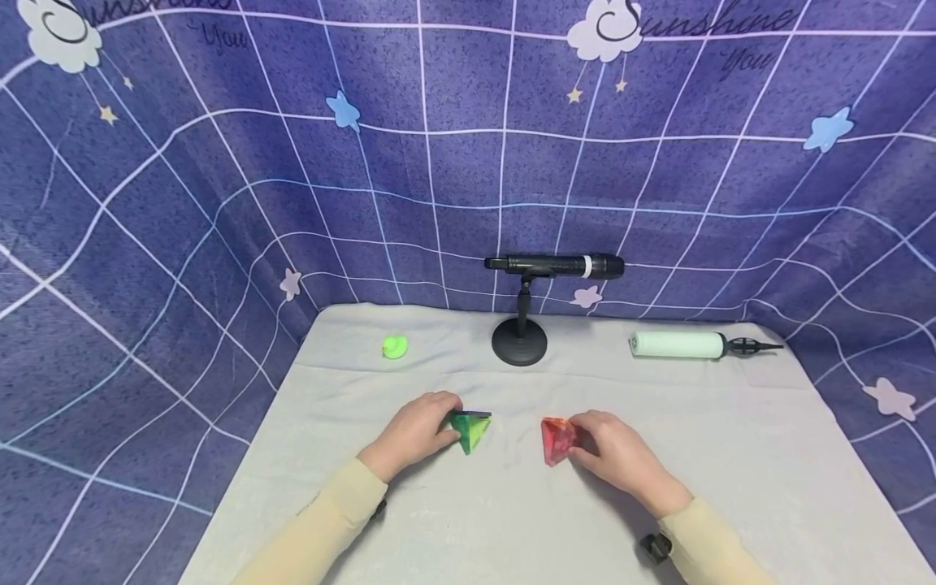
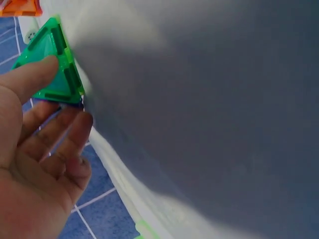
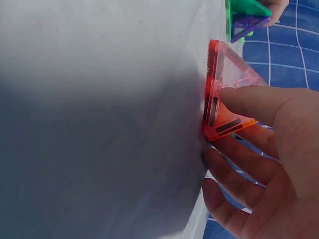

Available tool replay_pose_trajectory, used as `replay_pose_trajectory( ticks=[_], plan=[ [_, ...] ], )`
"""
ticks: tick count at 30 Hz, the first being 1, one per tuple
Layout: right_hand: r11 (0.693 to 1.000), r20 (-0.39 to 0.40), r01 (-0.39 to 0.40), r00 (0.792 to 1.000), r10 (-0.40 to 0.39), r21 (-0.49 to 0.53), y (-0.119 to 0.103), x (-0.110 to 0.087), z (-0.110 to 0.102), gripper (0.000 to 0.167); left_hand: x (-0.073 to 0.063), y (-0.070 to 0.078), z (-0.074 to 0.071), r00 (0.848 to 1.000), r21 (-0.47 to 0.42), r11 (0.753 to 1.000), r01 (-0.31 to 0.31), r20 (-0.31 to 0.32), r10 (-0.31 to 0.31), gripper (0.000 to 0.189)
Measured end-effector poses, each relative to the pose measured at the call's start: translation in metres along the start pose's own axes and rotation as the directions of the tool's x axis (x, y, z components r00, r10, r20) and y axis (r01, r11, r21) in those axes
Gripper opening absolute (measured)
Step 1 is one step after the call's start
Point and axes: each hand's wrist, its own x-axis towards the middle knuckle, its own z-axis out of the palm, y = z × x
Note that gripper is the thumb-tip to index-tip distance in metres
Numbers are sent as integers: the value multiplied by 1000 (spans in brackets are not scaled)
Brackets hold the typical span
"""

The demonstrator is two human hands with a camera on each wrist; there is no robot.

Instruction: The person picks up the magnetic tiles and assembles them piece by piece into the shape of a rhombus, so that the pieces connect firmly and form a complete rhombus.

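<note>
Two small pyramids of translucent triangular magnetic tiles stand on the white-covered table, apart from each other. My left hand [image 1: 414, 434] pinches the green pyramid [image 1: 471, 431] between thumb and fingers; its faces are dark green, lime and, on the far side, purple [image 3: 247, 26]. The thumb lies flat on a green face in the left wrist view. On the other side, my right hand [image 1: 618, 452] holds the red and orange pyramid [image 1: 557, 441], thumb on a pinkish face [image 3: 235, 74], forefinger behind it. The remaining right fingers are loosely bent near the cloth.
A black microphone [image 1: 556, 266] on a round-based stand [image 1: 519, 342] is at the back middle. To its left sits a green toy duck [image 1: 395, 348]; to its right lies a pale green cylindrical pump [image 1: 676, 344] with a black nozzle. Patterned blue curtain [image 1: 468, 162] surrounds the table [image 1: 453, 528].
</note>
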Motion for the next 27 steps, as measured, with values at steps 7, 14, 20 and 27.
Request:
replay_pose_trajectory(
  ticks=[7,14,20,27],
  plan=[
    [1000,0,-11,1000,11,2,0,-3,1,40,-2,5,8,999,28,999,25,-27,-24,39],
    [1000,-7,5,1000,-5,10,1,-3,2,45,-2,1,13,1000,-11,1000,14,-16,-14,42],
    [1000,-4,6,1000,-6,16,-1,0,7,41,-1,4,15,1000,-29,1000,3,-1,-3,35],
    [1000,-6,-2,1000,2,17,-4,4,10,41,5,11,17,999,-21,999,-39,-15,38,33]
  ],
)
